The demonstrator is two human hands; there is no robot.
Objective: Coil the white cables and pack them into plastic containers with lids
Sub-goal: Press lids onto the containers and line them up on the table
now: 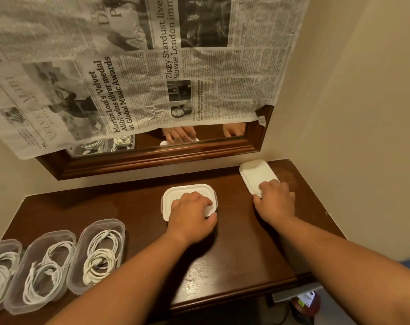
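Observation:
Three clear plastic containers stand open at the table's left front, each holding coiled white cables: the left one (1,273), the middle one (43,270) and the right one (100,252). A fourth container (175,193) sits mid-table with a white lid on it. My left hand (191,214) lies on that lid, fingers spread over its top and thumb at its near right edge. A stack of white lids (256,174) lies at the back right. My right hand (275,199) grips the near end of that stack, fingers curled over its edge.
The dark wooden table (234,261) stands in a corner, with walls behind and to the right. A wood-framed mirror (152,158), mostly covered by newspaper, hangs just above the table's back edge. Below the table's right front corner lie some items on the floor (304,301).

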